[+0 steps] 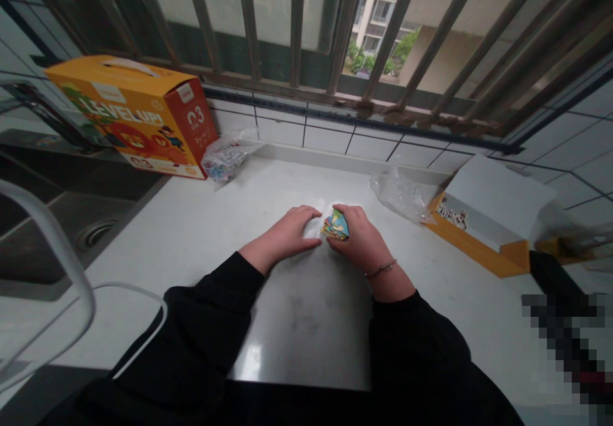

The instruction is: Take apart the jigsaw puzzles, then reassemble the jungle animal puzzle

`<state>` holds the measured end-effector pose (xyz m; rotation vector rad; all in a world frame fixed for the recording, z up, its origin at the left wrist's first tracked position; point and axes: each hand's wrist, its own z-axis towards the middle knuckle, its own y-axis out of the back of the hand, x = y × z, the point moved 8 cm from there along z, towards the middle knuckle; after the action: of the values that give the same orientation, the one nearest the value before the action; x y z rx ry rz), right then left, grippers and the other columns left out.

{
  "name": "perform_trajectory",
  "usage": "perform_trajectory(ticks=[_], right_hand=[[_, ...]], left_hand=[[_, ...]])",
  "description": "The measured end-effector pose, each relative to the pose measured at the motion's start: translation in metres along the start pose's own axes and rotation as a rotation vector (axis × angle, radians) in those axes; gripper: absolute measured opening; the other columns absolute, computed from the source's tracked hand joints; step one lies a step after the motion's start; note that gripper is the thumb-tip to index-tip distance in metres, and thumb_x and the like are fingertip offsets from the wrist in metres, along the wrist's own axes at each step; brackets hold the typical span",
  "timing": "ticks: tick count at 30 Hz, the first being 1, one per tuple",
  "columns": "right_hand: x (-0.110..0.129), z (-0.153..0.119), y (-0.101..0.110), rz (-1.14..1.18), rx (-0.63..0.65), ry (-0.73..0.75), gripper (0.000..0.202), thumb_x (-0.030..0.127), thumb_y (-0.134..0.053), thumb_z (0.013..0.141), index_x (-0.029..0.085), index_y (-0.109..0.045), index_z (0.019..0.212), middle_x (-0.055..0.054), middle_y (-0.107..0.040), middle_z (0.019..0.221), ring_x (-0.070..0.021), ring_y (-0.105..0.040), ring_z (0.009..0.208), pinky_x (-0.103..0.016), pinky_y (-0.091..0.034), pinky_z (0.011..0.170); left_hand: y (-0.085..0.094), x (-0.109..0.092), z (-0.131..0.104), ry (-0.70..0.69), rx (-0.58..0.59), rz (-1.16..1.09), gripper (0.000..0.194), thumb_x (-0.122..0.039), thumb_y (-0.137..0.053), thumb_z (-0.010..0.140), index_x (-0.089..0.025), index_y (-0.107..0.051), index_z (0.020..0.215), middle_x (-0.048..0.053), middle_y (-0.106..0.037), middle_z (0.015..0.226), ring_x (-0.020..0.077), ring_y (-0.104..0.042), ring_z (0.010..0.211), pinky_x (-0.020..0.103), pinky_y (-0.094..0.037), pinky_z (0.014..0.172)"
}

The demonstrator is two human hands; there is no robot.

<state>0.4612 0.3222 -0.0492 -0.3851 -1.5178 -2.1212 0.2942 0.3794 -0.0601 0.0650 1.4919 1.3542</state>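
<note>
A small bunch of colourful puzzle pieces [337, 224], with blue, green, yellow and red print, is gathered over the middle of the white counter. My right hand [357, 237] curves around its right side, thumb at the near edge and fingers at the far edge. Facing it from the left, my left hand [294, 234] forms an open C, with thumb and fingers apart and nothing between them. Its fingertips come close to the pieces. How many pieces there are cannot be made out.
An orange carton [138, 119] stands back left beside the sink [90, 234], a filled clear bag [230, 158] against it. Back right are a crumpled plastic bag [400, 193] and an open box [479, 247] holding patterned pieces. A white cable [71, 260] loops at left.
</note>
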Motion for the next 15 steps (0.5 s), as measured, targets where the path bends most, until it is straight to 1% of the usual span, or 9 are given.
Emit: perform_trajectory(ticks=[3,5,10,12,15], right_hand=[[-0.0002,-0.0001,0.0014,-0.058,-0.027,-0.043,0.064,0.025,-0.076,0.078,0.022,-0.063,0.141,-0.017,-0.065,0.129,-0.0365,-0.07,0.112,-0.052,-0.064,0.094],[0.0009,-0.0001,0.0017,-0.072,-0.038,-0.043,0.062,0.026,-0.076,0.078,0.022,-0.064,0.139,-0.017,-0.066,0.127,-0.0362,-0.071,0.109,-0.051,-0.064,0.092],[-0.0003,0.0006,0.0022,-0.048,-0.055,-0.02,0.061,0.025,-0.076,0.078,0.022,-0.063,0.138,-0.016,-0.066,0.125,-0.0364,-0.069,0.111,-0.052,-0.063,0.094],[-0.0003,0.0012,0.002,-0.02,-0.048,0.003,0.063,0.024,-0.078,0.077,0.023,-0.063,0.138,-0.016,-0.066,0.125,-0.0365,-0.068,0.113,-0.053,-0.061,0.098],[0.0059,0.002,-0.002,0.04,0.001,0.067,0.063,0.024,-0.083,0.077,0.024,-0.064,0.137,-0.014,-0.068,0.124,-0.0363,-0.067,0.117,-0.054,-0.06,0.102]], left_hand=[[0.0004,-0.0007,-0.0002,0.004,-0.007,0.0,0.056,-0.032,-0.083,0.082,-0.021,-0.068,0.135,0.015,-0.069,0.144,0.0345,-0.063,0.136,0.055,-0.047,0.122],[0.0005,-0.0005,-0.0002,0.01,-0.014,-0.006,0.054,-0.033,-0.082,0.084,-0.022,-0.068,0.135,0.014,-0.07,0.144,0.0344,-0.064,0.135,0.056,-0.048,0.122],[0.0009,0.0012,0.0002,0.033,-0.029,-0.012,0.055,-0.035,-0.083,0.085,-0.023,-0.068,0.136,0.014,-0.07,0.142,0.0341,-0.065,0.135,0.055,-0.048,0.121],[0.0002,0.0017,0.0002,0.039,-0.024,-0.02,0.062,-0.039,-0.087,0.083,-0.022,-0.067,0.139,0.015,-0.07,0.143,0.0355,-0.064,0.136,0.055,-0.048,0.121],[-0.0008,0.0014,-0.0002,0.05,-0.015,-0.068,0.085,-0.048,-0.098,0.072,-0.021,-0.064,0.145,0.018,-0.067,0.148,0.0393,-0.061,0.14,0.057,-0.047,0.122]])
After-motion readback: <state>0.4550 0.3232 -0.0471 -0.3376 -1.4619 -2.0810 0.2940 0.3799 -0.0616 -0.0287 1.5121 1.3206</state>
